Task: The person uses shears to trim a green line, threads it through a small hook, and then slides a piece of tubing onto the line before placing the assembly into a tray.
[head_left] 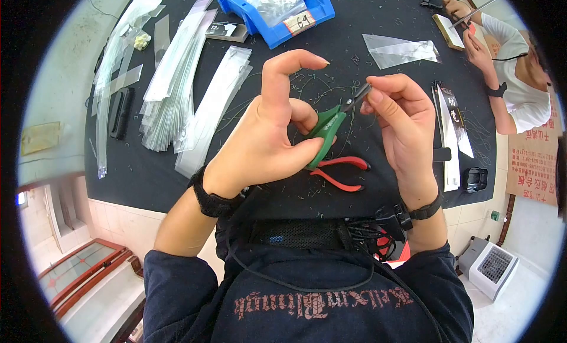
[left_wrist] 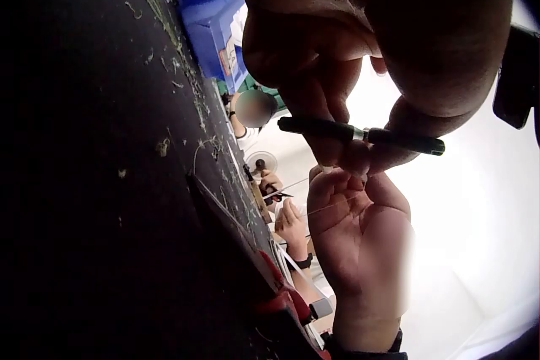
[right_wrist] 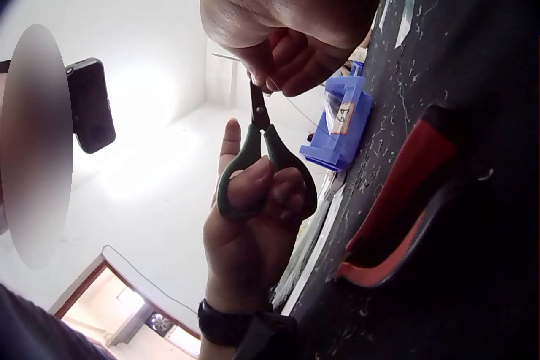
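Observation:
My left hand (head_left: 269,130) holds small green-handled scissors (head_left: 328,129), thumb and fingers through the loops. The dark blades point up and right in the head view and look closed. My right hand (head_left: 404,110) has its thumb and fingertips pinched together right at the blade tips. A fine thread (right_wrist: 301,111) trails from those fingertips in the right wrist view; whatever else they pinch is hidden. Red-handled pliers (head_left: 342,163) lie on the black tabletop just below the scissors, their head hidden behind my left hand.
Thread scraps litter the black table (head_left: 277,204). Bundles of clear plastic sleeves (head_left: 177,101) lie on the left. A blue bin (head_left: 277,33) holding plastic bags stands at the back. Another person (head_left: 514,65) works at the far right. Printed packages (head_left: 449,136) lie beside my right hand.

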The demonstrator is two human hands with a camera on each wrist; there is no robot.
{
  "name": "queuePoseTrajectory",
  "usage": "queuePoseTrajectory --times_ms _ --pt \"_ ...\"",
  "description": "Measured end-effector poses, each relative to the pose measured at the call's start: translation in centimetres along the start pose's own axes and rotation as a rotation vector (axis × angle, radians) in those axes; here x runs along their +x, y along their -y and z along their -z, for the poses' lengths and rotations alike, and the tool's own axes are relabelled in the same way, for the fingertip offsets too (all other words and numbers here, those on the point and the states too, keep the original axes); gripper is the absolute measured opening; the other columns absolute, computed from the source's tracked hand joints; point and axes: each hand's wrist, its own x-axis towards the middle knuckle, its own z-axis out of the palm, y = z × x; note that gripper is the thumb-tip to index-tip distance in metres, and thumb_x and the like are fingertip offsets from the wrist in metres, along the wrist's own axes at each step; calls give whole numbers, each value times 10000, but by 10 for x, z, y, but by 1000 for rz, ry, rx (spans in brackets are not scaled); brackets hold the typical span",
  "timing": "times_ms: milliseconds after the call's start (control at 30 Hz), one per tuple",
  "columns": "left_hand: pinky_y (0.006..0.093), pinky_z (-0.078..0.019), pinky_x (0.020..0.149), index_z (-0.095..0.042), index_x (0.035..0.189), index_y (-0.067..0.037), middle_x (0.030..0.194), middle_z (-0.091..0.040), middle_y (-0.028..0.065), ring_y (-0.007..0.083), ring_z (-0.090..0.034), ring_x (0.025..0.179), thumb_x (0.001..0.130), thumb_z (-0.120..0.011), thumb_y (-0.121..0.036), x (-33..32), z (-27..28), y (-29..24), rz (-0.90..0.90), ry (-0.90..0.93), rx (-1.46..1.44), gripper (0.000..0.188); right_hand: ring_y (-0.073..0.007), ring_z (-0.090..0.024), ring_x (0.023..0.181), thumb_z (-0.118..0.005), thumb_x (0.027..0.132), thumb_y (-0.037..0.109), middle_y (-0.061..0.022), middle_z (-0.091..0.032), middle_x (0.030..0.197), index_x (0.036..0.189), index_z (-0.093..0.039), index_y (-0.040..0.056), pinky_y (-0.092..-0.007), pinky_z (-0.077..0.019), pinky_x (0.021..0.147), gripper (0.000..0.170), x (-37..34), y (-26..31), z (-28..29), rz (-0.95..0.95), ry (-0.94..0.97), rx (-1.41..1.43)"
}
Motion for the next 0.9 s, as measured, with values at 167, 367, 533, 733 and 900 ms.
queuePoseTrajectory --times_ms 167,367,533,733,900 --pt "225 -461 567 -155 1410 -46 908 -590 76 122 -647 665 759 -724 46 0 2 -4 26 33 -5 869 -109 -634 778 -684 879 21 -62 -694 898 1031 -686 -13 -228 -514 732 156 0 -1 0 -2 3 8" --pt "231 -468 568 -154 1405 -35 980 -586 96 126 -652 664 763 -725 39 0 1 -3 17 25 -2 863 -109 -637 777 -682 879 19 -64 -697 898 1025 -687 -14 -227 -518 729 150 0 -2 0 8 15 8" --pt "238 -479 573 -153 1404 -31 1062 -563 111 133 -655 666 761 -729 35 -1 3 -2 23 65 9 866 -110 -639 779 -680 879 15 -69 -698 902 1017 -689 -15 -232 -522 720 141 0 -4 2 14 22 11" --pt "234 -476 562 -163 1397 -37 956 -593 86 129 -651 653 760 -734 32 0 3 -5 25 52 7 858 -109 -641 779 -680 881 19 -72 -700 896 1014 -689 -13 -230 -520 717 137 0 -4 3 8 32 4" --pt "230 -468 563 -125 1438 -46 955 -590 79 117 -633 634 753 -731 44 -1 2 -4 13 -8 -40 919 -113 -647 784 -678 883 21 -76 -699 893 1018 -685 -9 -230 -519 719 138 0 -1 2 39 3 11"
